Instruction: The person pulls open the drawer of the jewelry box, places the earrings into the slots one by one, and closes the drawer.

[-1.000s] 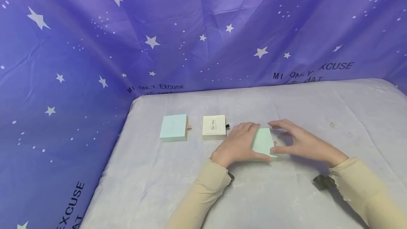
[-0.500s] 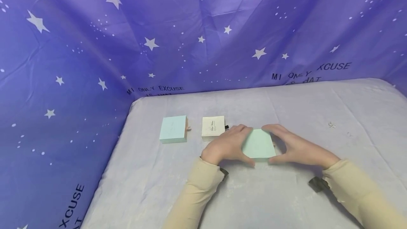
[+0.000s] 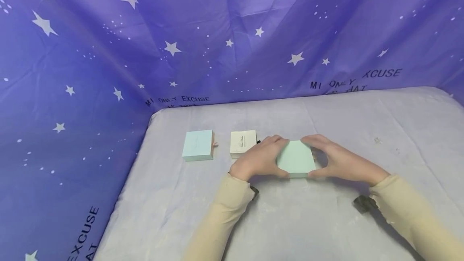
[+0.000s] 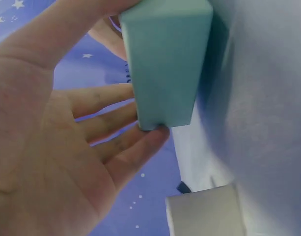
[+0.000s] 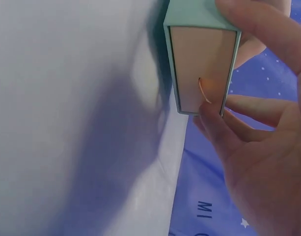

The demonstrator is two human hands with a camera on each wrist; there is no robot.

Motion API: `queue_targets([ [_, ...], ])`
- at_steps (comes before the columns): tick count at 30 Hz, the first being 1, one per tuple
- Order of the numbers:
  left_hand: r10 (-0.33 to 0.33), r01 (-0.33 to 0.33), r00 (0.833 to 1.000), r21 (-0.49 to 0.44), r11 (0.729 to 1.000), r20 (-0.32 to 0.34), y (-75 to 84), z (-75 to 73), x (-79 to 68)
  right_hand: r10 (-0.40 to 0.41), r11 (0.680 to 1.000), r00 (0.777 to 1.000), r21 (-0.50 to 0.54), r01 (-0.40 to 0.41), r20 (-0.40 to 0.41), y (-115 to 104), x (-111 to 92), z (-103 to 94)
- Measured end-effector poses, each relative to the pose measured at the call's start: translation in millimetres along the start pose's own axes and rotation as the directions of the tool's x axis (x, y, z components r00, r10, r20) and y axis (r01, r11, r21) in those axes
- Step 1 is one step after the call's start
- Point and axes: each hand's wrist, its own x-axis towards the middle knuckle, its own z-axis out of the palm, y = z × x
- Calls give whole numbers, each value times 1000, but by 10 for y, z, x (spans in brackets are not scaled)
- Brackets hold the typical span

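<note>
Both hands hold a mint-green drawer-style box [image 3: 295, 156] low over the cloth-covered surface. My left hand [image 3: 259, 158] grips its left side, thumb on the near edge and fingers around the far edge. On the opposite side my right hand [image 3: 342, 160] holds it the same way. In the right wrist view the box's pale drawer end [image 5: 189, 64] sits flush inside the sleeve, with a thin ribbon loop [image 5: 204, 90] on it beside a fingertip. The left wrist view shows the plain closed end [image 4: 165, 69] of the sleeve.
A cream box [image 3: 242, 143] with dark lettering and a black tab lies just beyond my left hand. Farther left is a light-blue box [image 3: 198, 144] with a pinkish ribbon tab. Small clear bits [image 3: 378, 140] lie at right. A purple star-patterned curtain [image 3: 232, 43] borders the surface.
The mint-green box has shifted slightly left and now sits squarer between the hands. My left hand has moved left, uncovering more of its top; my right hand has come in against its right side.
</note>
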Motion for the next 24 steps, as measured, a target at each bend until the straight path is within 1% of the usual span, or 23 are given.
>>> queue_targets([
  [5,16,-15,1000,12,1000,-26,-9,-47,135,24,1000,1000,15,-24,-1,57,55,-139],
  [10,-4,5,999,23,1000,-51,-17,-68,260,58,997,998,46,-59,10,114,149,-258],
  [14,-17,16,999,-2,1000,-44,-45,-65,350,85,995,996,47,-86,27,180,202,-303],
  [21,-22,22,999,-8,1000,-26,-89,-30,471,82,996,996,39,-84,39,284,264,-316],
  [24,-28,27,1000,-35,999,-12,-102,0,497,88,995,995,45,-90,52,324,272,-306],
])
